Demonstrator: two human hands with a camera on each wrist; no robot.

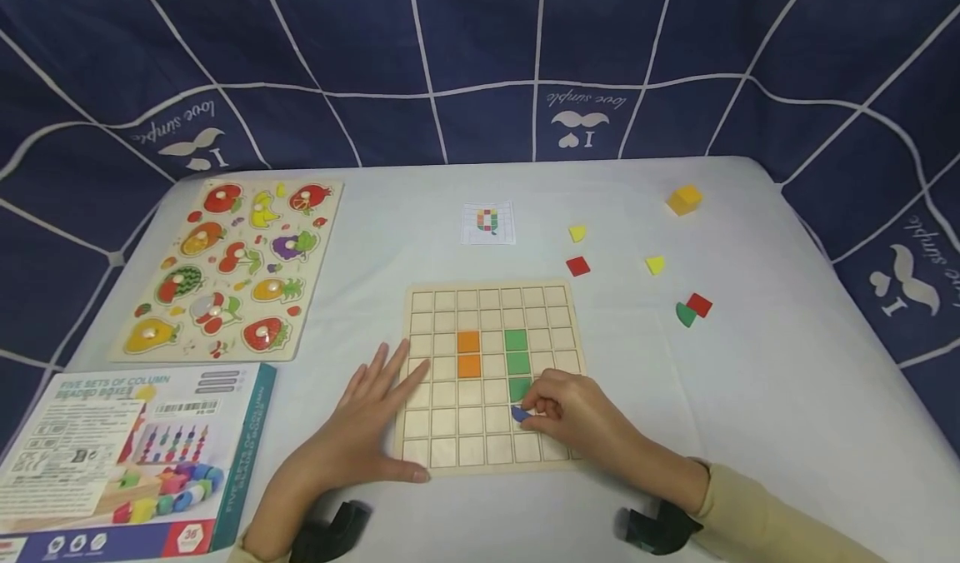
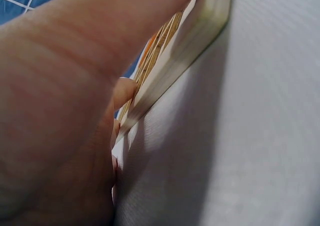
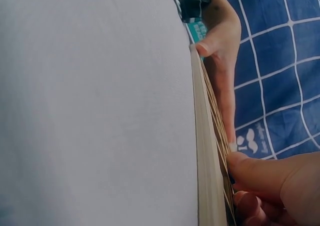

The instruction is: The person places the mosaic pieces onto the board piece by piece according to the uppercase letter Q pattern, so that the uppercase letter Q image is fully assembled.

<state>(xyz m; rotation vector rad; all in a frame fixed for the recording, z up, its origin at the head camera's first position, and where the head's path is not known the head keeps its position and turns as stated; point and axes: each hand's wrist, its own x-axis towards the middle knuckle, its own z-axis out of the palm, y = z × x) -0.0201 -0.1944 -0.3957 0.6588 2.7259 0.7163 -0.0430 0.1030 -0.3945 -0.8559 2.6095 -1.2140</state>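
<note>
A square wooden grid board [image 1: 457, 425] lies in front of the person. Two orange squares [image 1: 468, 354] sit one above the other in its cells, and three green squares [image 1: 517, 363] form a column farther right. The left hand [image 1: 365, 430] rests along the board's left side, fingers spread and straight, thumb at the lower left corner. Between thumb and fingers the right hand [image 1: 573, 409] pinches a small blue piece [image 1: 519, 414] with a curved edge, just below the lowest green square. In the right wrist view, the thumb [image 3: 260, 173] is close over the board's edge.
A small pattern card [image 1: 488, 223] lies beyond the board. To the right are yellow pieces [image 1: 656, 265], red squares [image 1: 699, 305], a green quarter piece [image 1: 686, 315] and a yellow cube [image 1: 684, 200]. At left lie a fruit puzzle board [image 1: 251, 284] and a flat box [image 1: 135, 463].
</note>
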